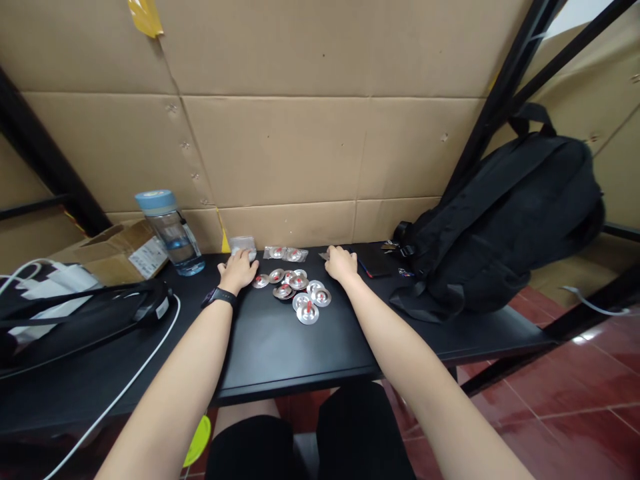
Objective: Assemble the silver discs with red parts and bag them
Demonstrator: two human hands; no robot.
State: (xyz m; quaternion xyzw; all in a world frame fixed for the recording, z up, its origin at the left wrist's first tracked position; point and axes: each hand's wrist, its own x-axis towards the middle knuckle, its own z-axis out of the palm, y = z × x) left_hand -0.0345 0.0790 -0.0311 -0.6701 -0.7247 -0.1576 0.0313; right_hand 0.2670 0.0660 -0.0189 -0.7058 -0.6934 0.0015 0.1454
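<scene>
Several round silver discs with red centres (299, 290) lie in a loose pile on the black table (280, 347). My left hand (239, 269), with a black watch on its wrist, rests palm down just left of the pile, fingers curled near one disc. My right hand (341, 263) lies on the table to the right of the pile, fingers bent over a small flat thing I cannot make out. Small clear bags (286, 253) with more discs lie behind the pile.
A water bottle with a blue cap (171, 233) stands at back left beside a cardboard box (113, 253). A black bag and white cable (75, 313) lie at left. A black backpack (500, 220) fills the right side. Cardboard walls stand behind.
</scene>
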